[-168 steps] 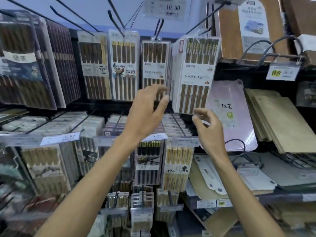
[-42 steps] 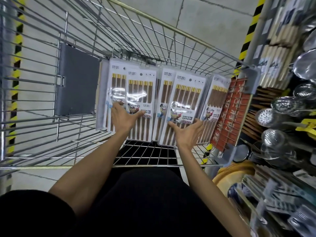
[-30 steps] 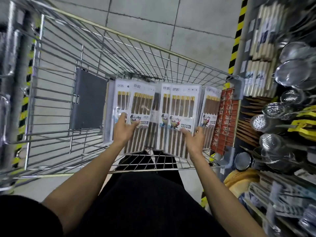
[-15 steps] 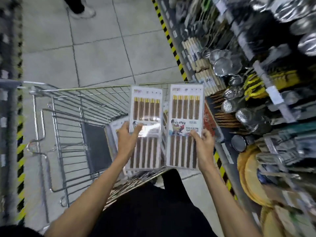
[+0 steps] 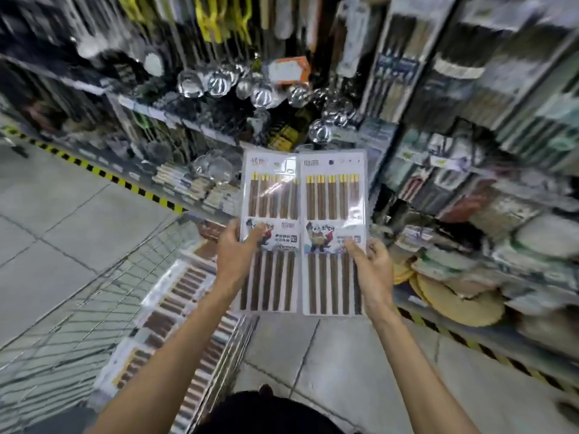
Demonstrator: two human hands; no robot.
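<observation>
- The left hand (image 5: pixel 232 257) grips the left chopstick pack (image 5: pixel 270 214) at the middle of its left edge, with the thumb laid across the printed front and the fingers out of sight behind.
- The right hand (image 5: pixel 372 270) pinches the right chopstick pack (image 5: pixel 333 211) at the middle of its right edge, thumb on the front and the other fingers curled round the back.
- Both packs are held upright in the air, side by side, and their inner edges meet or nearly meet. They are above the tiled floor (image 5: pixel 62 233) and in front of the shelving.
- Lower left is a wire cart (image 5: pixel 56 346). More chopstick packs (image 5: pixel 169 311) lie along its right side, though blur makes them hard to count.
- A yellow-and-black floor stripe (image 5: pixel 125 184) runs along the foot of the shelves.
- Beyond the held packs, shiny metal ladles (image 5: pixel 261 92) hang from the shelving.
</observation>
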